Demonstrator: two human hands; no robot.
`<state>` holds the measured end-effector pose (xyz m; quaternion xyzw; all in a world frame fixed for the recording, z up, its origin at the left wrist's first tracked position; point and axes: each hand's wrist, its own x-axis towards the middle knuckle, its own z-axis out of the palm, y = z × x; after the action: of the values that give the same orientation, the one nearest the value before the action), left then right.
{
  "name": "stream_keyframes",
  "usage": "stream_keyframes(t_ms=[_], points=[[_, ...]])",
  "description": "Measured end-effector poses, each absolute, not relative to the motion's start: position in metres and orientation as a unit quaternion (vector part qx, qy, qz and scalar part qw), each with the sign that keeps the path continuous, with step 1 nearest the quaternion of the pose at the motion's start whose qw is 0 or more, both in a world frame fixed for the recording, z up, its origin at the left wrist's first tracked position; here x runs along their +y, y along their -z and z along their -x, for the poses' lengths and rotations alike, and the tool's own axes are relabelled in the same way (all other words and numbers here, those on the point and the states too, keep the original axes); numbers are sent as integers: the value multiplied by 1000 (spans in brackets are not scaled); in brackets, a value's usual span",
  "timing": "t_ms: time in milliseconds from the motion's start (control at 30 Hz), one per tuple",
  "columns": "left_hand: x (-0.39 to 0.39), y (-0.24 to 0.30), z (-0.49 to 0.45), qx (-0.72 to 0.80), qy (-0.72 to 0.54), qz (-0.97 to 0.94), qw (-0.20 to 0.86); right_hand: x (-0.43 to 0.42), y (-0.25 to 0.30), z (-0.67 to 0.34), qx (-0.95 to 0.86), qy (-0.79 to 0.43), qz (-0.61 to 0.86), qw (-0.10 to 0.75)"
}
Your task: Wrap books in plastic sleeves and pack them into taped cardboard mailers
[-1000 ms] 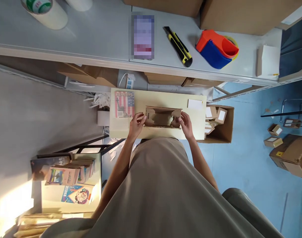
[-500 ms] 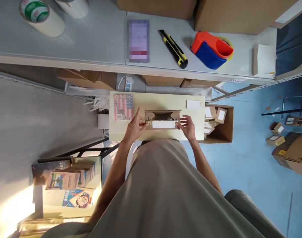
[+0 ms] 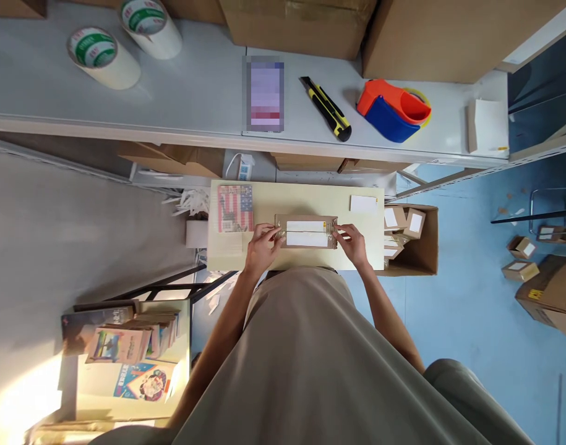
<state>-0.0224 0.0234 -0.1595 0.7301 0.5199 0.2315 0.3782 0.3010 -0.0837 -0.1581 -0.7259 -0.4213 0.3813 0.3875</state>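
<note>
A small brown cardboard box [image 3: 305, 232] with white labels on its folded flaps lies on a pale yellow board [image 3: 310, 201] in front of me. My left hand [image 3: 263, 246] grips the box's left end, fingers curled on the flaps. My right hand [image 3: 354, 244] grips its right end the same way. Both flaps lie flat and meet along the middle. A booklet with a stars-and-stripes cover [image 3: 235, 208] lies on the board just left of my left hand. A white label [image 3: 364, 204] rests at the board's far right corner.
A grey shelf [image 3: 194, 99] above holds two tape rolls [image 3: 104, 55], a yellow-black utility knife [image 3: 326, 108], a red-blue tape dispenser [image 3: 394, 111] and large cartons. An open carton of small labelled boxes [image 3: 410, 238] stands right of the board. Stacked books [image 3: 125, 337] sit lower left; more boxes lie on the blue floor.
The box stood open a second ago. Its near flap was folded up first, then the far flap came down, and both hands now hold the flaps closed.
</note>
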Motion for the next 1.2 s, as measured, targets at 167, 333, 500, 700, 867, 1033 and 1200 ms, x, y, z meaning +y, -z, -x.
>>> stream_keyframes(t_ms=[167, 333, 500, 700, 867, 1033, 1200], points=[[24, 164, 19, 540, -250, -701, 393, -79, 163, -298, -398, -375, 733, 404], [27, 169, 15, 549, -267, -687, 393, -75, 168, -294, -401, -362, 739, 402], [32, 170, 8, 549, -275, -687, 389, -65, 177, -296, -383, -360, 744, 412], [36, 166, 12, 547, -275, -674, 414, -61, 173, -303, -399, -378, 721, 422], [38, 150, 18, 544, -247, -706, 381, -79, 157, -302, -435, -404, 714, 370], [67, 94, -25, 493, -243, -790, 273, -50, 88, -326, -562, -300, 723, 265], [127, 12, -114, 361, -361, -826, 239, 45, -19, -373, -624, -35, 726, 287]])
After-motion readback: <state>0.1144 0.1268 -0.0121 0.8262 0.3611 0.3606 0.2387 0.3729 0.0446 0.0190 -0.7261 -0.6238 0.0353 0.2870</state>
